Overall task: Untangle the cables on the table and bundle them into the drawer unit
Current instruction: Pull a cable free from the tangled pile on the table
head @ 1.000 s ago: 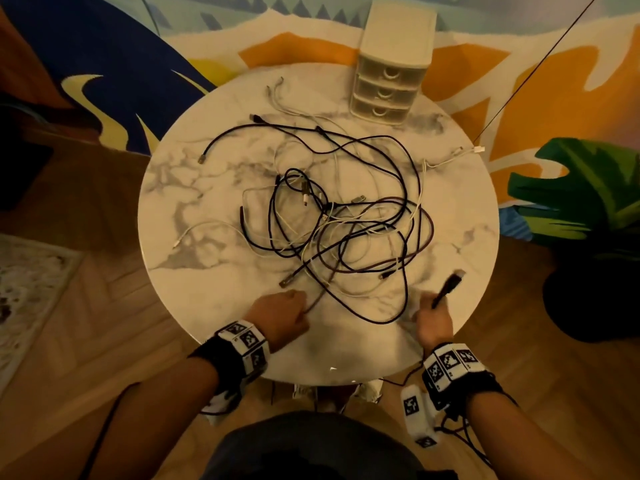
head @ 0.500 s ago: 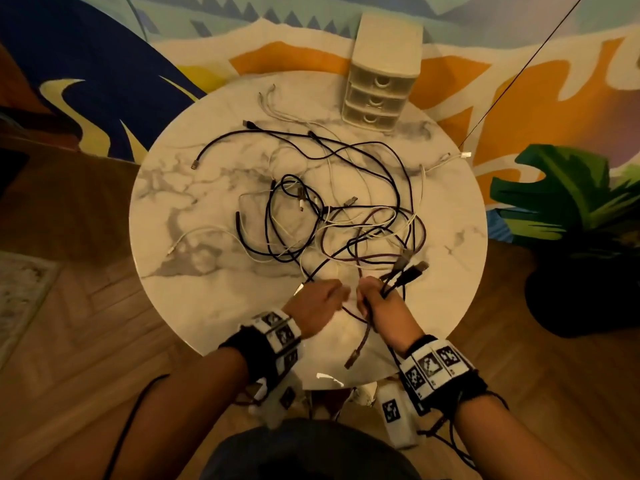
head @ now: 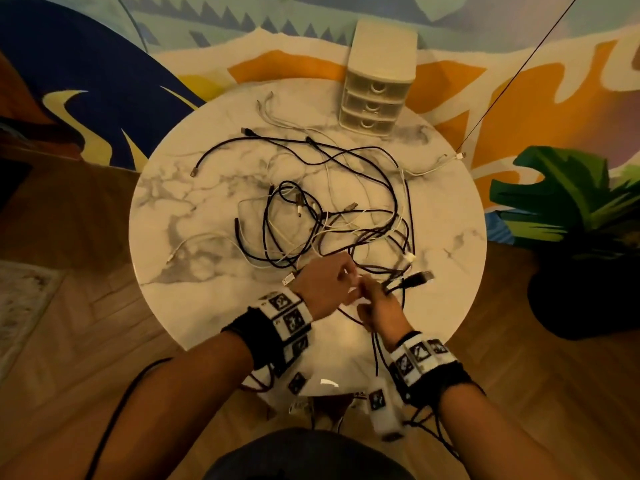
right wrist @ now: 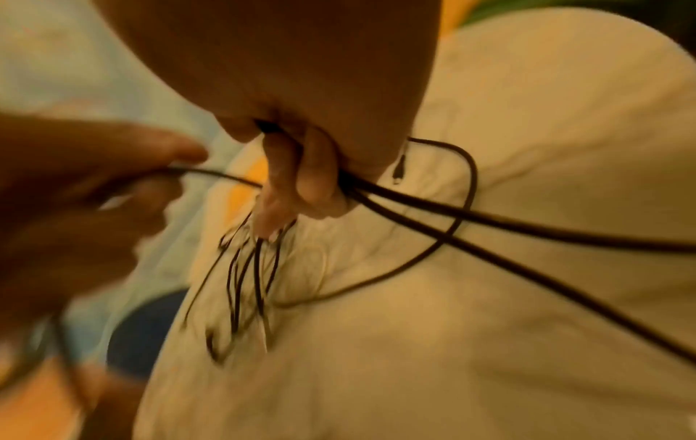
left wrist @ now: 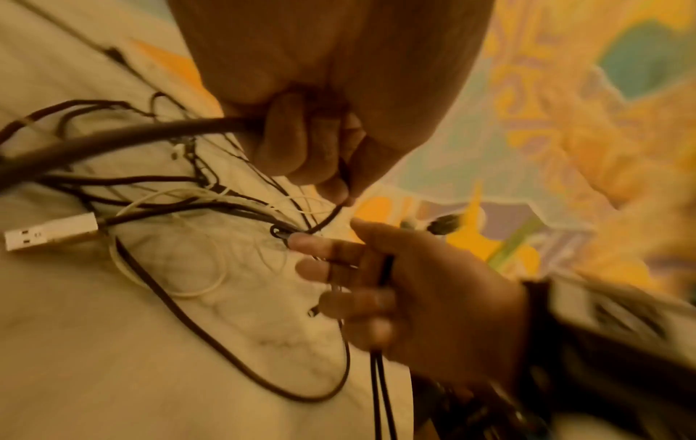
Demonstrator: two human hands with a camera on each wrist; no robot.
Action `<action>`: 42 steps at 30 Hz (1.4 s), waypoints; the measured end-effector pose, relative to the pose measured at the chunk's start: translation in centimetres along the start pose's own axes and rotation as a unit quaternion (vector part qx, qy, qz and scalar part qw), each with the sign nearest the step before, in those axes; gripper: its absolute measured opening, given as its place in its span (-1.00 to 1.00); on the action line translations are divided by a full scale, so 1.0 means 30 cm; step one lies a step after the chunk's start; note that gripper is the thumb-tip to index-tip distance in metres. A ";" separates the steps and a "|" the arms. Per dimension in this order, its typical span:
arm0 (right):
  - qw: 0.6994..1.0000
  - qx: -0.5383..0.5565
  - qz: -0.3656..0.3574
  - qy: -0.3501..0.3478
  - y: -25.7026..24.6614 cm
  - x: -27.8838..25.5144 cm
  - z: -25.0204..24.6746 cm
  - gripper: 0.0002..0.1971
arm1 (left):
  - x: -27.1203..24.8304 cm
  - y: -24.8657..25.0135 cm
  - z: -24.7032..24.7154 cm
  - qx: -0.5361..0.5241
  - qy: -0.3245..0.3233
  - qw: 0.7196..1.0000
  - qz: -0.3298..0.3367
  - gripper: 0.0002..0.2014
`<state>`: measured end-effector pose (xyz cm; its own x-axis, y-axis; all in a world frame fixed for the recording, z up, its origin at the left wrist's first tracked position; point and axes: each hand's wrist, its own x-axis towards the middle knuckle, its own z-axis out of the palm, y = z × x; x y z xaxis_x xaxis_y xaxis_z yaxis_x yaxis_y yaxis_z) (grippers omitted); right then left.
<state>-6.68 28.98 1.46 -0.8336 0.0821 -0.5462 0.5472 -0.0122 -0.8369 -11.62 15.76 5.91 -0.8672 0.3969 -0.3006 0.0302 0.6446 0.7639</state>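
Note:
A tangle of black and white cables [head: 332, 216] lies spread over the round marble table [head: 194, 292]. Near the front edge both hands meet over it. My left hand [head: 329, 285] pinches a thin black cable [left wrist: 331, 214] between thumb and fingers. My right hand [head: 377, 306] grips a doubled black cable [right wrist: 452, 220], whose USB plug [head: 420, 278] sticks out to the right and whose strands hang below the fist. A silver USB plug [left wrist: 49, 232] lies by the left hand. The white three-drawer unit [head: 377, 81] stands at the table's far edge, drawers shut.
A loose black cable end [head: 194, 173] and white cable ends [head: 263, 102] reach toward the far left of the table. Another white plug [head: 459, 155] lies at the right rim. A green leaf-shaped cushion [head: 561, 202] sits on the floor to the right.
The hands came together from apart at the front edge. The right hand drew its black cable leftward, and the left hand now pinches a strand beside it.

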 end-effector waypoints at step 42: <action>0.998 -0.050 -0.029 0.036 -0.167 0.127 -0.125 -0.64 | 0.143 -0.054 -0.011 0.211 -0.054 0.976 -0.015 -0.78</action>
<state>-12.31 33.10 3.71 -0.8583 0.1519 -0.4902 0.5062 0.0937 -0.8573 -15.57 16.21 3.58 -0.8140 0.4252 -0.3957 0.2269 0.8599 0.4572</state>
